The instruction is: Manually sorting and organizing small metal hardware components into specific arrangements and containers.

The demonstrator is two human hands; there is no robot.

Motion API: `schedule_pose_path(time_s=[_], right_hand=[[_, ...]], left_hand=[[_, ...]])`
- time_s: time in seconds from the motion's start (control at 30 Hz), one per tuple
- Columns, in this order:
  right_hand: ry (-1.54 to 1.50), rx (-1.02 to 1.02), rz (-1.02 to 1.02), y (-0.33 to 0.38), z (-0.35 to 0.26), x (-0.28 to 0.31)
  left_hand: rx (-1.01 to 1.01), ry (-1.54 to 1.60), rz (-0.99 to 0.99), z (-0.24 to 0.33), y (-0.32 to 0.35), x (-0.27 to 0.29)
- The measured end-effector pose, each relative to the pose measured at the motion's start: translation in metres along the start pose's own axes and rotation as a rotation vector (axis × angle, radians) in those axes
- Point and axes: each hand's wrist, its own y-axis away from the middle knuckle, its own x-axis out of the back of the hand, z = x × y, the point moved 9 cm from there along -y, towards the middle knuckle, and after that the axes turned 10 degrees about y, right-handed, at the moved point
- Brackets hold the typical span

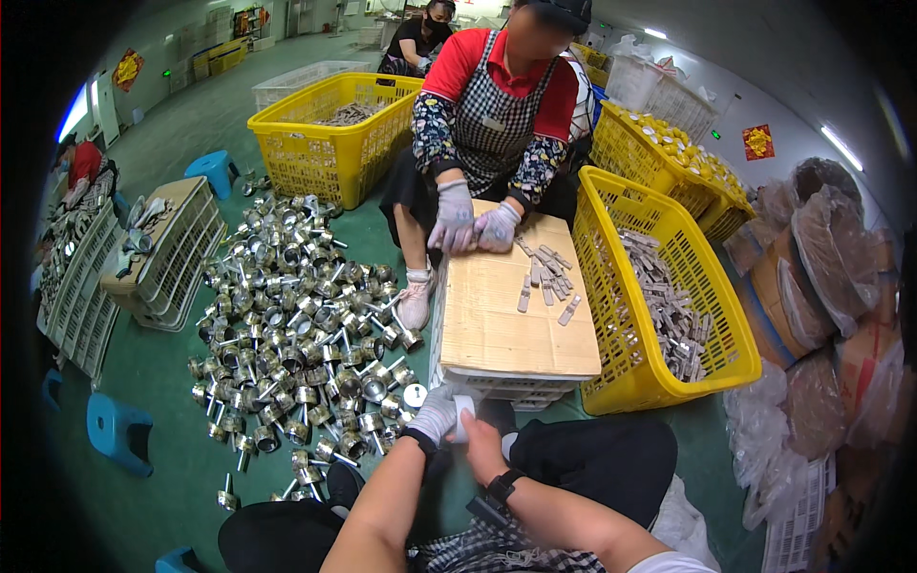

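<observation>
Low in front of me, my left hand (pixel 436 418) wears a pale striped glove. Its fingers are drawn in beside a white ring-shaped roll, perhaps tape (pixel 463 416); what they hold is hidden. My bare right hand (pixel 484 451) grips the roll from its right side. Both hands are just off the near edge of a cardboard sheet (pixel 506 329) lying on a white crate. Small flat metal strips (pixel 548 270) lie on the board's far right part. Across it, a co-worker's gloved hands (pixel 475 227) rest at the board's far edge.
A heap of shiny metal cups with stems (pixel 296 334) covers the floor at left. A yellow basket of metal strips (pixel 659 296) stands right of the board; another yellow basket (pixel 330 143) stands behind the heap. Blue stools (pixel 117 430) and wrapped cartons (pixel 812 286) stand at the sides.
</observation>
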Motion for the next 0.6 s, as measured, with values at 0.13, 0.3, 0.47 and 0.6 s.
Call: schedule_pose_path(time_s=[0.13, 0.3, 0.47, 0.6], right_hand=[[0.039, 0.140, 0.038, -0.005, -0.008, 0.005], [0.166, 0.195, 0.033, 0.003, -0.026, 0.000], [0.098, 0.204, 0.051, 0.001, -0.027, 0.005], [0.003, 0.104, 0.019, -0.005, -0.016, 0.003]], left_hand=[[0.074, 0.080, 0.026, 0.016, 0.009, -0.009], [0.048, 0.354, 0.042, 0.006, -0.001, -0.001], [0.126, 0.439, 0.062, 0.014, 0.008, -0.014], [0.072, 0.184, 0.083, 0.023, 0.015, -0.015]])
